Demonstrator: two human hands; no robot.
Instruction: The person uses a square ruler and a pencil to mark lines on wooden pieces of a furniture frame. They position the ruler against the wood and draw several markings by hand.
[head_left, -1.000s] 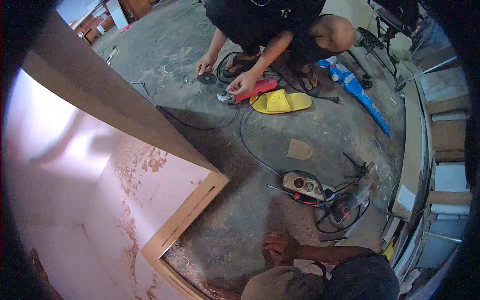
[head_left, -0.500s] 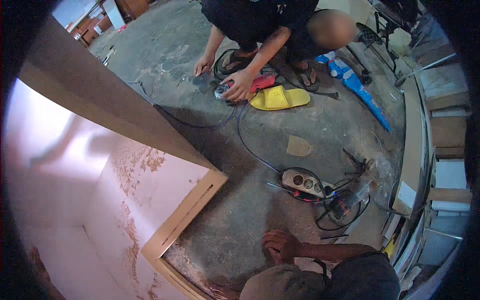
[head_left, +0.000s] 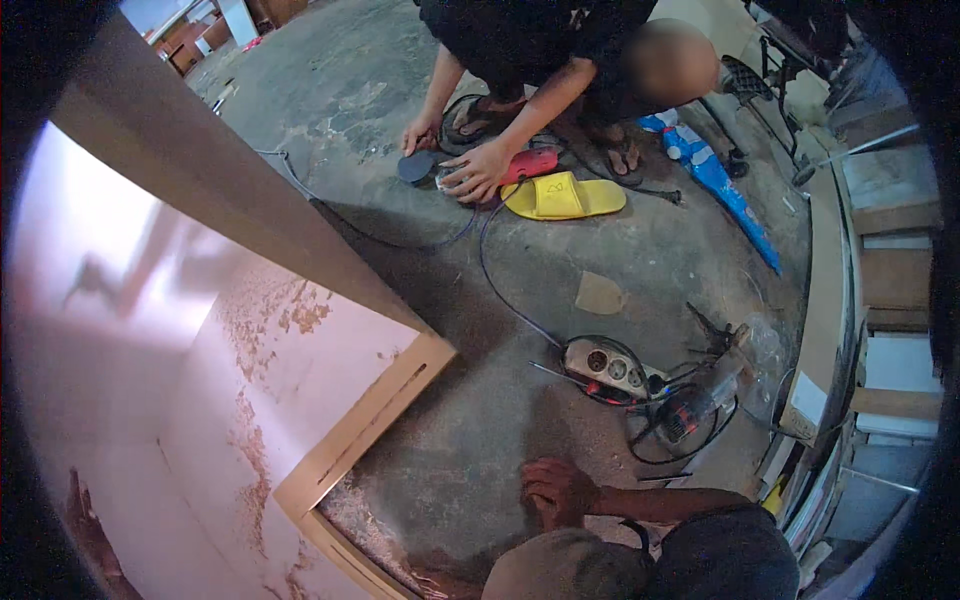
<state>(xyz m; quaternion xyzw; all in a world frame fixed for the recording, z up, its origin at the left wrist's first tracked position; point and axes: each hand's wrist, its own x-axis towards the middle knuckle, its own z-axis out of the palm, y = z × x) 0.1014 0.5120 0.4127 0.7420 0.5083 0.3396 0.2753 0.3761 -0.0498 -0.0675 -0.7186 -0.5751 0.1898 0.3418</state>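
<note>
My right hand (head_left: 558,492) rests by my knee in the lower middle, its fingers curled in, with nothing seen in them. At the lower left edge my left hand (head_left: 95,530) is partly in view, fingers stretched out against a white panel (head_left: 330,345) with wooden edging and brown dust on it. Across the floor, another person crouches with one hand on a red angle grinder (head_left: 530,163). That person's other hand is at a dark round disc (head_left: 416,168).
A yellow slide sandal (head_left: 590,198) lies beside the grinder. Nearer stand a power strip (head_left: 612,366) and a red-and-black power tool (head_left: 682,412) with tangled cords. A long blue-wrapped object (head_left: 722,190) lies at the right, near stacked boards (head_left: 895,330). A brown paper piece (head_left: 600,293) lies mid-floor.
The dark disc now shows more plainly by the other person's hand, shifted slightly right. My left hand has come further into view on the panel. My right hand is nearly still.
</note>
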